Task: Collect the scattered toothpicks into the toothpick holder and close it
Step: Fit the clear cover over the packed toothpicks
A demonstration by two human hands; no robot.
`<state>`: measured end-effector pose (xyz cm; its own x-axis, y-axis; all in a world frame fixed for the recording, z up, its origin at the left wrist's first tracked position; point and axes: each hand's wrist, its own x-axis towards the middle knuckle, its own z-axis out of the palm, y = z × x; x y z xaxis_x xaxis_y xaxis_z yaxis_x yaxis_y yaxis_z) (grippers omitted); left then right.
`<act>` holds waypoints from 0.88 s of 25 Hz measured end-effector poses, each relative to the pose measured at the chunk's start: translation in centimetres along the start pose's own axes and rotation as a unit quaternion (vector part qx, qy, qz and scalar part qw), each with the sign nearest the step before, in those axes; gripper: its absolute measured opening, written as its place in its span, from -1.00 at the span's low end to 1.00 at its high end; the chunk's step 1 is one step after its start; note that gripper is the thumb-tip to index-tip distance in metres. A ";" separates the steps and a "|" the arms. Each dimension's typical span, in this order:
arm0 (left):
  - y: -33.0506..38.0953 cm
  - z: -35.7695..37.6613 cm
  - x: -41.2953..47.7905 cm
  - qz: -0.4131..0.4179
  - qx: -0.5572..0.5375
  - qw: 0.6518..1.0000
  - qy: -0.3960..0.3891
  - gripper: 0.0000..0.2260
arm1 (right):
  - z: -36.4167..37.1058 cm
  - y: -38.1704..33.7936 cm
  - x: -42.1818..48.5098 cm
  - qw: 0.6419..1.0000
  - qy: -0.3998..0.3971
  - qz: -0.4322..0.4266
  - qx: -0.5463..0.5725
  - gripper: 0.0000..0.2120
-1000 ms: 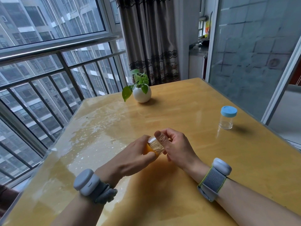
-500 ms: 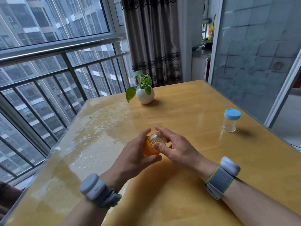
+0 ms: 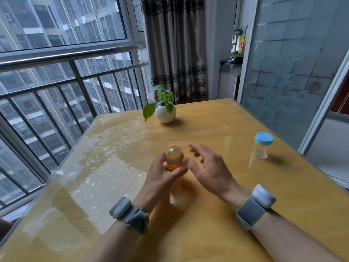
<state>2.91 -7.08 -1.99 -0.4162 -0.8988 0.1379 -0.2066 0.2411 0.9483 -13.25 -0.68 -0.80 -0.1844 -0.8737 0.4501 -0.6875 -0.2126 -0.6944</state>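
Table: glossy yellow wooden table (image 3: 245,205) under everything. I can't spot any loose toothpicks on it.
Left hand (image 3: 162,176): fingers and thumb curled round the holder's orange lower half. That's the grip.
Right hand (image 3: 209,167): spread and relaxed with nothing in it, just right of the grip. I can't tell if the thumb touches the holder.
Plant pot: round white ceramic pot with a leafy green plant (image 3: 165,115), well beyond the grip.
Jar: small clear plastic jar with a light blue lid (image 3: 262,146), well off to the right of the grip. It looks empty.
Holder: little egg-shaped plastic toothpick holder (image 3: 174,157) with an orange base and a clear domed cap. It's upright in the grip and the cap looks seated, so I'd call the task basically done.
Contents: pale toothpicks show faintly through the dome.
Handling: probably very light, hard and a bit slick. I'd grab it by the base rather than the dome (a cap like that could pop off).
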 end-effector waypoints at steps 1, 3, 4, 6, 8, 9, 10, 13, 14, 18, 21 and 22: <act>0.2 0.3 0.2 -0.004 -0.007 1.000 0.002 -0.60 | -1.0 0.6 0.6 0.994 0.096 -0.012 -0.047 -0.57; 0.6 0.9 0.7 0.000 0.000 1.000 0.004 -0.64 | -3.7 2.6 2.1 0.951 0.282 0.004 -0.127 -0.63; 0.7 1.2 0.9 0.006 0.009 1.000 0.005 -0.64 | -5.3 3.9 2.6 0.923 0.349 0.036 -0.157 -0.63; 0.6 1.6 1.4 0.014 0.038 0.999 0.009 -0.60 | -7.7 6.1 2.8 0.891 0.398 0.131 -0.177 -0.54; 0.1 1.8 1.9 0.012 0.077 0.997 0.023 -0.55 | -8.4 7.7 2.7 0.892 0.355 0.229 -0.161 -0.39; -0.2 1.8 2.1 0.009 0.087 0.996 0.032 -0.53 | -8.4 8.1 2.6 0.896 0.323 0.268 -0.147 -0.33; -0.4 1.7 2.1 0.005 0.091 0.995 0.040 -0.51 | -8.0 8.5 2.7 0.900 0.296 0.292 -0.134 -0.29; -1.0 1.1 2.0 -0.001 0.096 0.994 0.047 -0.46 | -7.3 9.2 2.6 0.906 0.260 0.308 -0.130 -0.32; -1.2 0.7 1.9 -0.002 0.101 0.994 0.049 -0.46 | -7.3 9.3 2.6 0.905 0.257 0.311 -0.135 -0.36; -1.9 -0.9 2.3 0.006 0.117 0.991 0.057 -0.45 | -5.6 7.6 2.9 0.925 0.224 0.290 -0.100 -0.46; -1.6 -2.2 2.8 -0.004 0.128 0.991 0.044 -0.22 | -1.5 3.9 3.8 0.977 0.097 0.178 -0.059 -0.41; -1.5 -2.6 3.0 -0.004 0.125 0.991 0.045 -0.15 | -0.1 2.9 4.3 0.988 0.051 0.137 -0.057 -0.41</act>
<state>4.32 -11.11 -2.26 -0.3358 -0.9274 0.1651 -0.4278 0.3063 0.8504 -16.09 -4.99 -0.87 -0.4404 -0.8418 0.3121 -0.6752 0.0815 -0.7331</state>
